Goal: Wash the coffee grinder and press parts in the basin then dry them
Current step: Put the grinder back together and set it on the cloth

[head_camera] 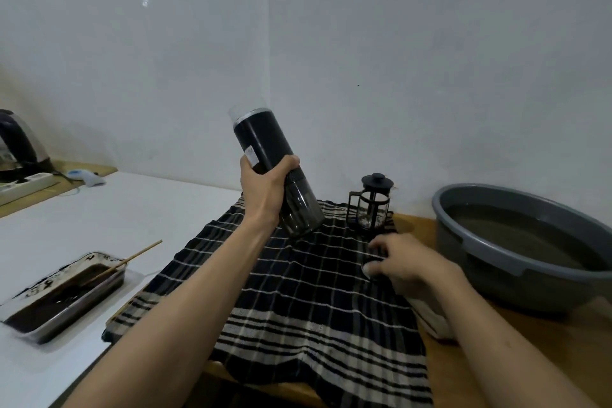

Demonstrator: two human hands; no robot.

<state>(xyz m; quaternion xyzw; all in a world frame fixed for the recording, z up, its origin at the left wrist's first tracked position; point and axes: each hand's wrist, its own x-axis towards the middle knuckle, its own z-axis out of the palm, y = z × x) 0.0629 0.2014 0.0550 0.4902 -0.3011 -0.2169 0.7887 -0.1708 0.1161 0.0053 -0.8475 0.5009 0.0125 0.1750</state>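
My left hand (265, 185) grips a tall black coffee grinder (261, 142) around its middle and holds it tilted above a black-and-white checked towel (298, 308). The grinder's clear lower chamber hangs just over the cloth. My right hand (404, 258) rests on the towel with its fingers curled round a small dark round part (368, 269), mostly hidden. A small French press (372, 205) with a black lid stands upright at the towel's far edge. A grey basin (470, 235) filled with water sits to the right.
A metal tray (43, 325) of dark liquid with a wooden stick (139, 255) lies at the left on the white counter. An electric kettle (16, 146) and a power strip (26, 184) stand at the far left. The wall corner is close behind.
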